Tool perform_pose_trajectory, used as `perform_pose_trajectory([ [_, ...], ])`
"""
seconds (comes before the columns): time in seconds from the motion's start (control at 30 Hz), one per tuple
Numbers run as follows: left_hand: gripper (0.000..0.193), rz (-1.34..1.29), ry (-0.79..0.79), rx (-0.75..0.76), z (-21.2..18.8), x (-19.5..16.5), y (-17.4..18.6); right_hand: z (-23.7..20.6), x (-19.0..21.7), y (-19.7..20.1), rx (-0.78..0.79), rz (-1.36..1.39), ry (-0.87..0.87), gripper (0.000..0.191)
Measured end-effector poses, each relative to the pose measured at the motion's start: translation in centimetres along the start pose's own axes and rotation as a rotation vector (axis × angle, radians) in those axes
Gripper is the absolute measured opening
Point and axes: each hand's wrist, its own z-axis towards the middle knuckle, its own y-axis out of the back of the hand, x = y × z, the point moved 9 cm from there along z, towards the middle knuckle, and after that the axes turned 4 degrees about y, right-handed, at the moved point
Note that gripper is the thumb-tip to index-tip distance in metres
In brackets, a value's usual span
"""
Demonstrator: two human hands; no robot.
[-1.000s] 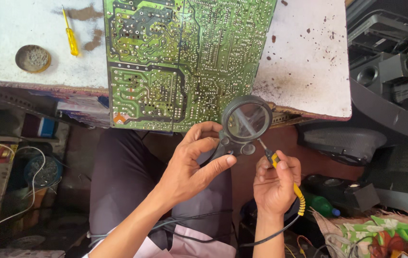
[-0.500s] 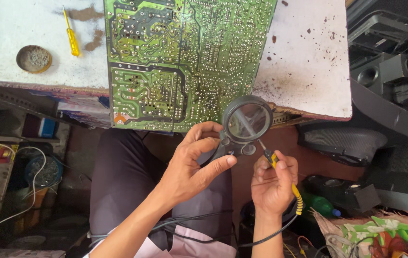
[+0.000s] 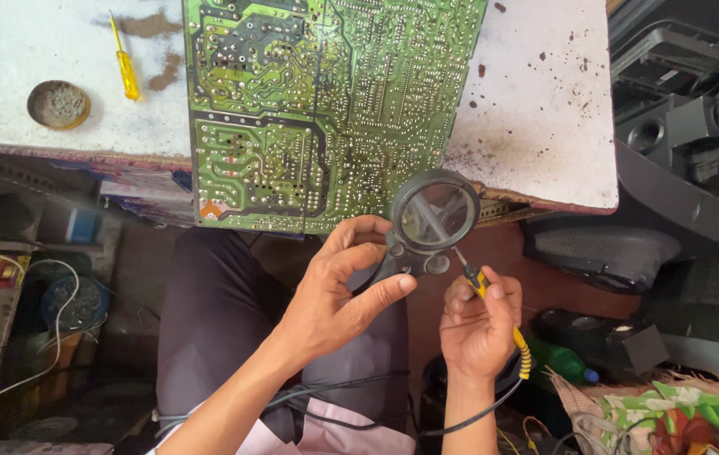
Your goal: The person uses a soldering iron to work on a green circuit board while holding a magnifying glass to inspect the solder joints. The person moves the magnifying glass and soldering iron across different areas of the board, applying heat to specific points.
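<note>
Pinched in the left hand (image 3: 330, 307), the round black-framed magnifying glass (image 3: 435, 215) hovers over the green circuit board's (image 3: 326, 101) near edge, while the right hand (image 3: 477, 333) grips the yellow-handled probe (image 3: 479, 285), best kept steady under the lens.

A single camera is doing all the looking here, riding on the person's head and pointing almost straight down. It is facing the near edge of the white worktop (image 3: 536, 109), which is filling the top of the view, with the green circuit board (image 3: 326, 109) lying on it and overhanging toward the wearer. Below that edge the view is taking in the wearer's own lap and both forearms coming up from the bottom (so the camera is sitting close, above the body). The floor clutter is showing at both sides. No second view is sharing the scene.
</note>
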Motion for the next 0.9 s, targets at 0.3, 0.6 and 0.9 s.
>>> perform_pose_trajectory([
  [0.3, 0.032, -0.005, -0.009, -0.009, 0.01, 0.00, 0.09, 0.06, 0.15, -0.16, 0.015, 0.007, 0.009, 0.016],
  [0.6, 0.031, -0.006, -0.005, -0.008, -0.02, -0.06, 0.10, 0.06, 0.18, -0.33, 0.007, -0.003, 0.016, 0.016],
  [0.9, 0.030, 0.012, -0.007, -0.005, -0.04, -0.16, 0.06, 0.00, 0.27, 0.34, -0.021, -0.016, 0.003, 0.016],
])
